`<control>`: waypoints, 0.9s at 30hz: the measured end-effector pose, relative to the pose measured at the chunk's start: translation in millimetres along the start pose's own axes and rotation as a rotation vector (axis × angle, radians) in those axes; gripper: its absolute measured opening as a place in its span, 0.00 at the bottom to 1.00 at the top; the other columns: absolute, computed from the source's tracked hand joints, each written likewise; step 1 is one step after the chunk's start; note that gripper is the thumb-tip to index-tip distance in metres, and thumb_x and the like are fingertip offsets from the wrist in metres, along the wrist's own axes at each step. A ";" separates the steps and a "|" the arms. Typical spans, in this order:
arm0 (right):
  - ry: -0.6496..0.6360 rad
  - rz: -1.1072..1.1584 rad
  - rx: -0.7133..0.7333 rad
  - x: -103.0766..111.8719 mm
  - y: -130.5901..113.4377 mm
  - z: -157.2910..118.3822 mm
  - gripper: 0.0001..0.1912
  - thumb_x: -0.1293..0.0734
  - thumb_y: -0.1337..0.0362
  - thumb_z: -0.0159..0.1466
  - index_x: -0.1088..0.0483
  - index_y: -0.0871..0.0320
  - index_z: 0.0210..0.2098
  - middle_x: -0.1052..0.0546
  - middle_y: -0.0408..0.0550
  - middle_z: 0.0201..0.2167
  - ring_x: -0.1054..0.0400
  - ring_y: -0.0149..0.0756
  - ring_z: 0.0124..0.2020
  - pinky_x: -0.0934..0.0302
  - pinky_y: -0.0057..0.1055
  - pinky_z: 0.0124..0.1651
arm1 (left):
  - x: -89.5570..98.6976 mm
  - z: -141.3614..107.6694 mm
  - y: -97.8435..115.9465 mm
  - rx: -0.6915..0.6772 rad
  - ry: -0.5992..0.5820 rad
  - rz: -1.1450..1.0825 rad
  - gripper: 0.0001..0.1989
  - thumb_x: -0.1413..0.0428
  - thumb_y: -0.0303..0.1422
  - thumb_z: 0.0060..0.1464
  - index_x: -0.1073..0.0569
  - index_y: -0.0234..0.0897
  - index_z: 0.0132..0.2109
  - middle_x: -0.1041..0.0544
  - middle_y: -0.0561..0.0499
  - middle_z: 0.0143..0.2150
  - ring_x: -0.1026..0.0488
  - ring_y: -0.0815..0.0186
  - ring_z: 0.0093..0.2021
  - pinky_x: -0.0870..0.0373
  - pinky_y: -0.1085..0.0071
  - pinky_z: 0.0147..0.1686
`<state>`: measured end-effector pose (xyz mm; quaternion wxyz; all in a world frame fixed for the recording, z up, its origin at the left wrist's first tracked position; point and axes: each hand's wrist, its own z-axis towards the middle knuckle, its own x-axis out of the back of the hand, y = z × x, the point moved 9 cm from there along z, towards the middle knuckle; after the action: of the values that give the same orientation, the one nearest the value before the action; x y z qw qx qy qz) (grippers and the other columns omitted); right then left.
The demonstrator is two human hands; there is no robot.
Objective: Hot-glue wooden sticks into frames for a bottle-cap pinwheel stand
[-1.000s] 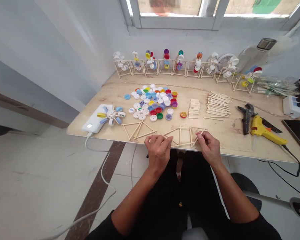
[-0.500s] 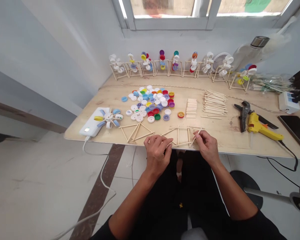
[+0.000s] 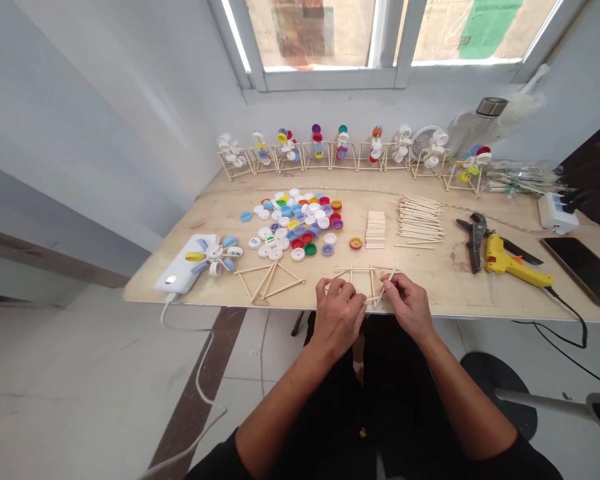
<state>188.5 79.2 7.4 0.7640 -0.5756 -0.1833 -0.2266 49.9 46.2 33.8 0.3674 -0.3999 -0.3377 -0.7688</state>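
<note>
My left hand (image 3: pixel 339 315) rests at the table's front edge over the left part of a frame of thin wooden sticks (image 3: pixel 361 269), its fingers bent and pressed together; what lies under them is hidden. At the frame's right side, my right hand (image 3: pixel 409 303) pinches a slanted stick (image 3: pixel 385 287) between thumb and fingers. Left of my hands lies another stick frame (image 3: pixel 285 287) of joined triangles. Beside it, a wheel of bottle caps on sticks (image 3: pixel 214 254) leans on a white power strip (image 3: pixel 185 267).
Loose bottle caps (image 3: pixel 300 230) lie mid-table, with short sticks (image 3: pixel 375 230) and long sticks (image 3: pixel 420 219) to their right. A yellow glue gun (image 3: pixel 515 265), pliers (image 3: pixel 476 243) and a phone (image 3: pixel 583 267) are at the right. Several cap-wheel models (image 3: pixel 317 155) line the wall.
The camera view has shifted, showing more of the window. My left hand has moved right, closer to my right hand, and now covers more of the stick frame. My right hand still pinches the slanted stick.
</note>
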 end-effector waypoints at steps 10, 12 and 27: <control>-0.018 0.035 -0.008 -1.2 2.7 0.2 0.15 0.42 0.55 0.65 0.30 0.59 0.36 0.31 0.42 0.24 0.38 0.29 0.24 0.44 0.25 0.29 | 6.3 0.8 -11.1 0.033 0.065 -0.010 0.04 0.45 0.29 0.55 0.27 0.40 0.32 0.28 0.51 0.32 0.35 0.62 0.39 0.46 0.58 0.47; -0.022 0.036 -0.009 -1.8 2.7 -0.1 0.15 0.42 0.55 0.65 0.30 0.59 0.36 0.31 0.42 0.23 0.39 0.29 0.23 0.44 0.26 0.29 | 8.0 1.3 -18.0 0.053 0.072 -0.022 0.04 0.45 0.28 0.54 0.27 0.40 0.32 0.27 0.52 0.32 0.35 0.63 0.39 0.47 0.58 0.47; -0.032 -0.079 0.051 -3.2 -13.0 2.0 0.14 0.42 0.56 0.65 0.31 0.57 0.34 0.25 0.45 0.27 0.32 0.33 0.28 0.40 0.28 0.34 | -1.1 11.1 -22.4 0.001 0.005 -0.018 0.05 0.47 0.28 0.55 0.27 0.40 0.32 0.27 0.51 0.33 0.35 0.62 0.40 0.46 0.57 0.48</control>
<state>178.6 78.5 16.6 0.7658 -0.5520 -0.2236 -0.2426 35.7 66.8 32.9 0.3614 -0.3947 -0.3406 -0.7730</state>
